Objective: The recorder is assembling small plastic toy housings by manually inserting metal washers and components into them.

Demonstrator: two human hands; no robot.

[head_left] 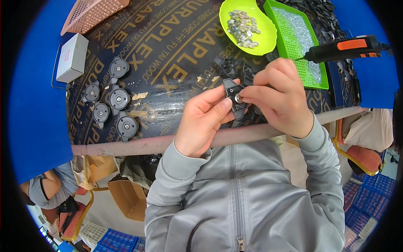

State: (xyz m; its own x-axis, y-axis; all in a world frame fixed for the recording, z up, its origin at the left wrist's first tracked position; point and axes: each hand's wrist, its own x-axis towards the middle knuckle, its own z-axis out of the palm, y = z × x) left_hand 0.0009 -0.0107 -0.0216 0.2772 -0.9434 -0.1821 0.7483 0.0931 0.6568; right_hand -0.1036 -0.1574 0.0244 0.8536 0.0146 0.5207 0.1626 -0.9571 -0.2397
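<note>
My left hand [198, 121] grips a black plastic part [229, 85] with pointed wings, thumb on its near face and fingers behind. At the middle of that part, the fingertips of my right hand [282, 94] are closed on a small round metal piece [238, 98]. The metal piece touches the part; whether it is seated cannot be seen. Just beyond my hands lie several loose black plastic pieces [227, 67], partly hidden by them. Several round black knob-like parts [119, 99] with metal centres lie to the left on the table.
A lime-green bowl [268, 45] holds small metal discs. Beside it, a green tray [282, 42] contains shiny small hardware. An orange-and-black electric screwdriver [346, 48] extends over the tray. At far left are a white box [72, 59] and a pink basket [94, 14]. A padded edge [161, 144] borders the table.
</note>
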